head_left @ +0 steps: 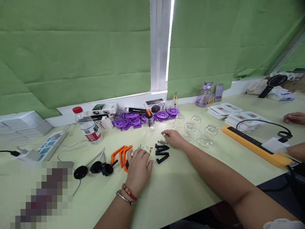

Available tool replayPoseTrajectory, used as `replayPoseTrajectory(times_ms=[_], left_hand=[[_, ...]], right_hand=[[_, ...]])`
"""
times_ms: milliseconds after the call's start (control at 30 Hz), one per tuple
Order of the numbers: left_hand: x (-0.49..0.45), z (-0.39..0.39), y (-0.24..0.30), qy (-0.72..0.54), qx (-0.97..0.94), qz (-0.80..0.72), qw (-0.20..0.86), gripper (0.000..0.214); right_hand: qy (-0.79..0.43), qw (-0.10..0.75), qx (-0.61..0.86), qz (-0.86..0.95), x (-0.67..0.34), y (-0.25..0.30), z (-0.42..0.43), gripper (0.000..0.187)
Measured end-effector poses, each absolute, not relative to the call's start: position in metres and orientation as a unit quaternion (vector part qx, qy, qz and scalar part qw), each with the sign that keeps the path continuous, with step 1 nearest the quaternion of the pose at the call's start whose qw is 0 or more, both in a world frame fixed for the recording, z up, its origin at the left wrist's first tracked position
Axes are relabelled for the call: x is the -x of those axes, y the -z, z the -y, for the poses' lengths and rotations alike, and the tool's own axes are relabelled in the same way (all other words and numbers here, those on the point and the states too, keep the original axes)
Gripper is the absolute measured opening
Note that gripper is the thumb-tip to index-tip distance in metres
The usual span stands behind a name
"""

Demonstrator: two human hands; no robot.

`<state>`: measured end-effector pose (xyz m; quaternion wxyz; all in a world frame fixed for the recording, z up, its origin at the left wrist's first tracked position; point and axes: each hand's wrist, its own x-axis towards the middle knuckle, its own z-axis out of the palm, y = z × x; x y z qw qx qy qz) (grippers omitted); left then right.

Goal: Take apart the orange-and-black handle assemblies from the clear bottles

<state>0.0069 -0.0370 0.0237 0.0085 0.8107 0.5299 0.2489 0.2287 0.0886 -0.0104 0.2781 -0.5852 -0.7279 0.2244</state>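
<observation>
My left hand (138,167) rests palm down on the pale table (181,187), its curled fingers over the orange curved plastic pieces (119,154); whether it grips one is hidden. My right hand (173,138) reaches further out, fingers pinched beside small metal springs (162,142) and tiny brass bits (149,148). What the fingers hold is too small to make out. Black L-shaped parts (162,151) lie between the two hands. Black round knobs (95,168) sit to the left of my left hand.
Purple plastic wheels (145,118), boxes and a water bottle (87,126) line the back edge. Several clear glass jars (197,130) stand right of my right hand. An orange tool (257,147), booklets (234,115) and another person's hands (294,118) are at right. A power strip (49,145) lies left.
</observation>
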Motion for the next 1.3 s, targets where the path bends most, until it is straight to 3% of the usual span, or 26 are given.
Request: replayPoseTrajectory(times_ms=[600,1300], left_hand=[[-0.007,0.036,-0.024,-0.236,-0.810,-0.536,0.016,0.011],[-0.006,0.037,-0.025,-0.244,-0.810,-0.533,0.018,0.010]], right_hand=[[-0.237,0.208,0.529,0.788,-0.227,0.009,-0.092,0.023],[-0.133,0.070,0.528,0.836,-0.211,-0.011,-0.087,0.026]])
